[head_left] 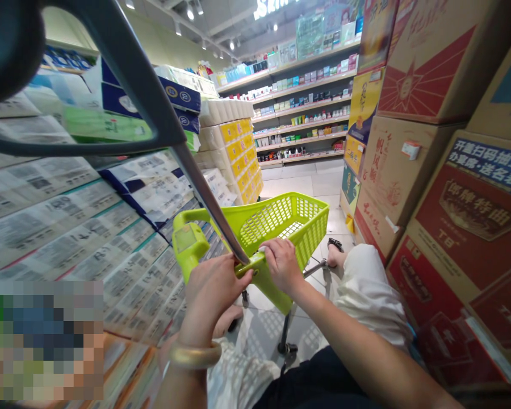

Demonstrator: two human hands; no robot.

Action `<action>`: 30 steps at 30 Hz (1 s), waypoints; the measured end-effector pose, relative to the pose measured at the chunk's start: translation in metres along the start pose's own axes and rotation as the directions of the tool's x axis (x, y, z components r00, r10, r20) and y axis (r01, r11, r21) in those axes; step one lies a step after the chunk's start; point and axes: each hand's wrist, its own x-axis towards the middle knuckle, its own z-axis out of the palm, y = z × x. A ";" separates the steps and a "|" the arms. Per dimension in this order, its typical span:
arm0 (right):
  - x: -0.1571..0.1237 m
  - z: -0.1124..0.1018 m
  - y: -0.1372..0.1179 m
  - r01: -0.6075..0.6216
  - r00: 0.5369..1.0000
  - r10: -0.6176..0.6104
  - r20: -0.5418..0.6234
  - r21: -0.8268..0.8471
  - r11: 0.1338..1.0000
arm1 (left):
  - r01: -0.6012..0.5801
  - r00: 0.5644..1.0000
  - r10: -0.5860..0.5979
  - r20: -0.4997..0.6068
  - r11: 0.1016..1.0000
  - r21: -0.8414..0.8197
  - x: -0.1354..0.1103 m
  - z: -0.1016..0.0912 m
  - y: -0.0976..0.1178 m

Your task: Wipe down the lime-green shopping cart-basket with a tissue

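A lime-green shopping cart (310, 241) with a perforated basket stands in front of me on small wheels. My left hand (215, 287), with a gold bangle at the wrist, is closed on the cart's near edge, beside the foot of a metal pole (210, 207). To its right, my right hand (281, 261) curls its fingers over the same near rim. From there the pole slants up to a dark grey loop handle (140, 74) at the upper left, close to the camera. The visible part of the basket's inside holds nothing I can make out. Some fingertips are hidden.
Wrapped paper packs (46, 216) are stacked along the left, with yellow-and-white packs (238, 153) beyond. Tall piles of cardboard boxes (396, 165) line the right. Shelves of small products (302, 108) stand at the back, past the tiled floor (298, 176). A blurred patch covers the lower left.
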 end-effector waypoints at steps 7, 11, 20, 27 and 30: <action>-0.009 0.000 -0.016 0.145 0.987 -0.148 0.064 0.055 0.988 | 0.000 1.000 0.000 -0.005 1.000 -0.007 -0.001 -0.001 0.001; -0.003 -0.003 -0.003 0.050 0.999 -0.050 0.016 0.007 0.999 | -0.011 1.000 0.011 -0.007 1.000 0.004 -0.001 -0.002 0.001; -0.012 0.001 -0.015 0.148 0.987 -0.151 0.062 0.054 0.988 | -0.018 1.000 0.018 -0.013 1.000 -0.007 -0.003 -0.002 0.001; -0.006 -0.001 -0.001 0.010 1.000 -0.010 -0.021 0.027 1.000 | -0.025 1.000 0.025 -0.019 1.000 -0.001 -0.003 -0.004 0.002; -0.011 0.001 -0.016 0.086 0.996 -0.087 0.016 0.045 0.995 | -0.028 0.999 0.028 -0.030 1.000 0.000 -0.003 -0.002 0.002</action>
